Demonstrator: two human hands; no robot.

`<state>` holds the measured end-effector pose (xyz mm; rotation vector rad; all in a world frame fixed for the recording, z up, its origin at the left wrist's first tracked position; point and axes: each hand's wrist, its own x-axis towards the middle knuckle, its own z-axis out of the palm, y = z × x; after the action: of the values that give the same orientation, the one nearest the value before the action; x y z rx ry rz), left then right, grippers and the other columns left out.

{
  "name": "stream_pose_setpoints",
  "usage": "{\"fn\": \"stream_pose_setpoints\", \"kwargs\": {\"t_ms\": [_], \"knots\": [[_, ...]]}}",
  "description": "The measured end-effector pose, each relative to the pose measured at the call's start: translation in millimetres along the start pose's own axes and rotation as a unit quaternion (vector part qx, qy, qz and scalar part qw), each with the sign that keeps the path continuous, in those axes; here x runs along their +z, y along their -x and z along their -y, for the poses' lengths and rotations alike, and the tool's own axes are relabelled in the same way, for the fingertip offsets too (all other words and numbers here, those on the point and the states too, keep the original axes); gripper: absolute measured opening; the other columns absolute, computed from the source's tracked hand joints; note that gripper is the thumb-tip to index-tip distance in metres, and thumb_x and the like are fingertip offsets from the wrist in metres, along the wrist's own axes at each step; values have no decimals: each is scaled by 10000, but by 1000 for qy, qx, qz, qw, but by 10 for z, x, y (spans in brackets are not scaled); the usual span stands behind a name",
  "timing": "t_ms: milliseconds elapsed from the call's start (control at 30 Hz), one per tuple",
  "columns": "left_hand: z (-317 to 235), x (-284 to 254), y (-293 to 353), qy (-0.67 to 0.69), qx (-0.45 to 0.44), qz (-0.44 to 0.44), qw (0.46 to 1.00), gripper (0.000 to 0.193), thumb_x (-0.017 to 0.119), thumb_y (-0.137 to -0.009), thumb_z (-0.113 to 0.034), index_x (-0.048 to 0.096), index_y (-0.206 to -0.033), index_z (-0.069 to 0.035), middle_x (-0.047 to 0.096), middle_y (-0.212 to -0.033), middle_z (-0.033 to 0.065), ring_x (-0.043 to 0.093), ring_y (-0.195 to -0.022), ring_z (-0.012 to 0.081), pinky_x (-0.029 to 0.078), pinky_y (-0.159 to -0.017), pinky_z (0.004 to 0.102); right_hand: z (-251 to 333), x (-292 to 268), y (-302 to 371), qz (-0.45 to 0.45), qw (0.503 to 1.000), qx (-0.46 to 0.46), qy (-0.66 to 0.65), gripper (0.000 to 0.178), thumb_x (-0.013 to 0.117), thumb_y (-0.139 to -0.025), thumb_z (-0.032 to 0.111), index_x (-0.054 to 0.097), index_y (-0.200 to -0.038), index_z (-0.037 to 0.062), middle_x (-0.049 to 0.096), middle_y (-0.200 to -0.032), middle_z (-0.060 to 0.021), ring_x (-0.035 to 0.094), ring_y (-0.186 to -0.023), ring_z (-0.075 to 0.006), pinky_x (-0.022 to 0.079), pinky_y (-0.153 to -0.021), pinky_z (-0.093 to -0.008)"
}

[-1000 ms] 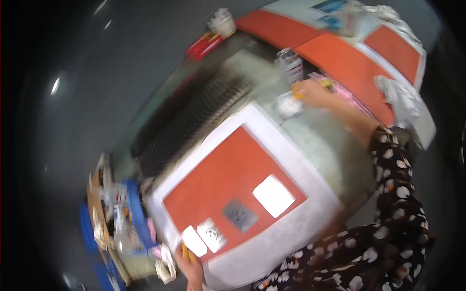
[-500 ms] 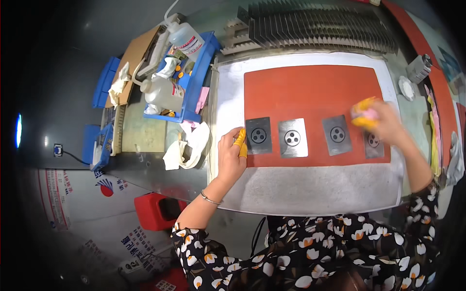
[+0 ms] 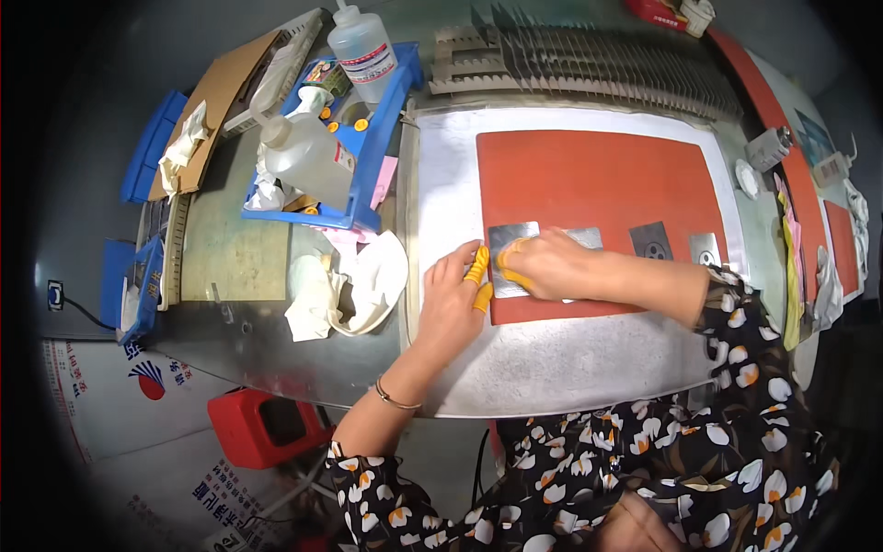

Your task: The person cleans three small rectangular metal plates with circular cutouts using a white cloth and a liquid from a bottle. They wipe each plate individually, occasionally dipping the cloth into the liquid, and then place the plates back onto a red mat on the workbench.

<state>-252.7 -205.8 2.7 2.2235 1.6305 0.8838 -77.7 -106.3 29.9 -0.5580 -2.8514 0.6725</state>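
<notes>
Several thin metal plates with dark round marks lie in a row on an orange-red mat [image 3: 598,175]. My right hand [image 3: 552,264], with yellow finger covers, is closed and pressed onto the leftmost plate [image 3: 511,233]; whatever its fingers hold is hidden beneath them. My left hand [image 3: 451,294] rests at that plate's left edge, fingers stretched out, also wearing yellow covers. Behind my right hand shows part of a second plate [image 3: 587,237], mostly covered. Further right are a dark plate [image 3: 652,242] and a shinier plate [image 3: 704,248], the latter partly hidden by my right arm.
Left of the mat stands a blue tray [image 3: 363,198] with squeeze bottles [image 3: 308,158]. White cloth [image 3: 372,285] lies before it. A slotted metal rack [image 3: 598,69] stands at the back. At the right are a metal can [image 3: 768,149] and a small white dish [image 3: 747,179].
My right hand has swung left from the rightmost plate to the leftmost one; the pinkish wad seen in it earlier is now out of sight. My left hand stays by the leftmost plate's edge.
</notes>
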Motion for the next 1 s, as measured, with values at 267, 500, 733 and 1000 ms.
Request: {"fn": "stream_pose_setpoints", "kwargs": {"t_ms": [267, 500, 733, 1000], "knots": [[-40, -3, -36, 24, -29, -2, 999, 187, 630, -716, -9, 603, -870, 92, 459, -1272, 155, 474, -1088, 296, 338, -919, 412, 12, -10, -1, -19, 999, -1, 38, 65, 606, -683, 51, 590, -743, 30, 605, -677, -161, 615, -636, -323, 477, -539, -446], [-23, 21, -52, 13, -8, -24, 1000, 153, 617, -701, 51, 589, -842, 103, 462, -1275, 177, 492, -1057, 314, 353, -903, 427, -112, -14, -260, -84, 994, 41, 54, 155, 627, -667, 62, 599, -816, 32, 614, -706, -144, 607, -643, -337, 475, -554, -439], [-45, 19, -12, 12, -12, -26, 1000, 202, 634, -699, 37, 602, -891, 91, 465, -1269, 178, 496, -1055, 310, 371, -892, 417, -280, -111, -67, -43, 995, 72, 56, 153, 629, -707, 110, 613, -840, 35, 616, -730, -156, 605, -661, -342, 464, -571, -445], [-47, 3, 8, 25, -23, -36, 999, 175, 648, -695, 24, 612, -850, 97, 472, -1259, 176, 499, -1048, 315, 386, -882, 415, -384, -182, -31, -47, 996, 74, 30, 120, 614, -681, 60, 594, -794, 24, 611, -697, -163, 600, -643, -346, 466, -570, -455]]}}
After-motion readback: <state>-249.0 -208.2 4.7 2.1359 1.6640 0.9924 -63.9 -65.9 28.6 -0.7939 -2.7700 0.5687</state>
